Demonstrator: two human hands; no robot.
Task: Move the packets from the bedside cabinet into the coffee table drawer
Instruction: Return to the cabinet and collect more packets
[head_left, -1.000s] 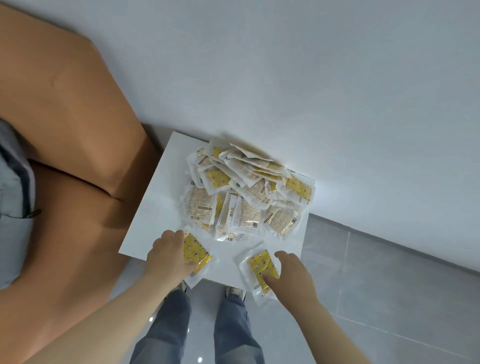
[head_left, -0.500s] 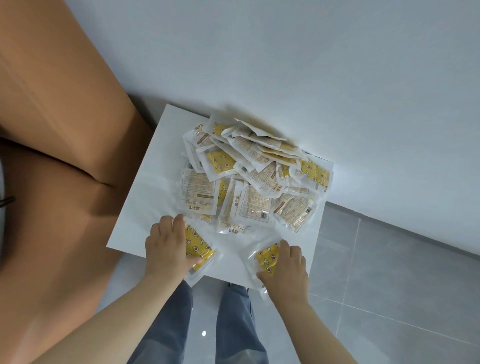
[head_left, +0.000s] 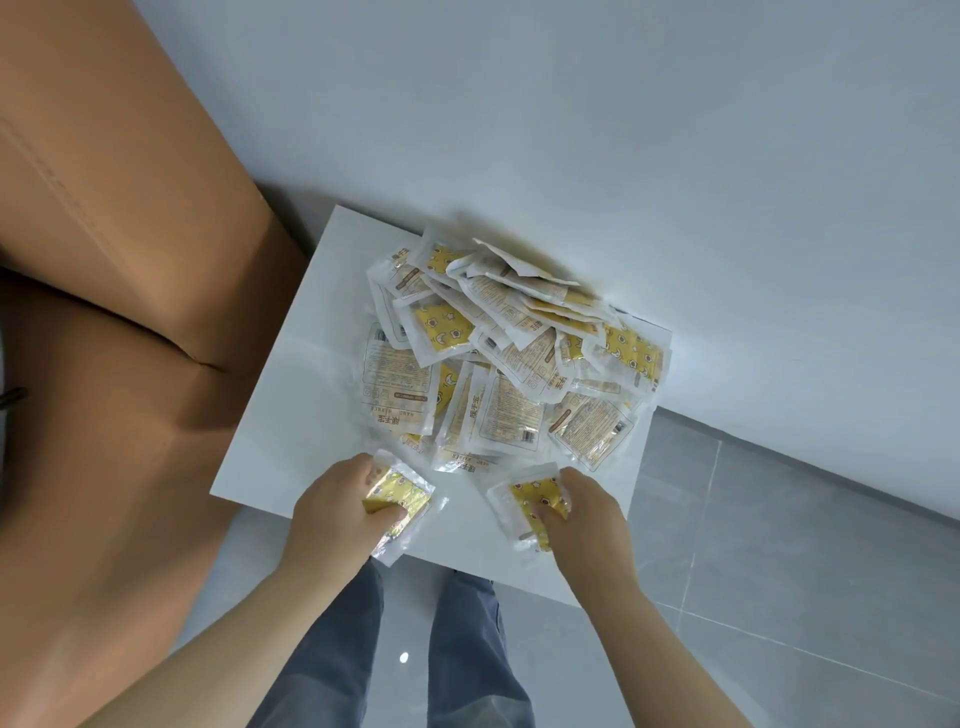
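A heap of several clear-and-yellow packets (head_left: 509, 348) lies on the white bedside cabinet top (head_left: 306, 374), pushed toward the wall. My left hand (head_left: 337, 514) grips one yellow packet (head_left: 402, 493) at the cabinet's near edge, fingers curled over it and thumb under. My right hand (head_left: 587, 514) pinches another yellow packet (head_left: 530, 509) beside it, also at the near edge. Both packets are crumpled in my fingers. The coffee table drawer is not in view.
A brown padded headboard or bed side (head_left: 119, 312) stands close on the left of the cabinet. A white wall (head_left: 623, 130) rises right behind the heap. Grey tiled floor (head_left: 779, 545) spreads to the right, and my legs in grey trousers (head_left: 405, 649) are below.
Both hands have closed on their packets and drawn them slightly toward the near edge, crumpling them. The view has tilted so the cabinet sits higher and nearer.
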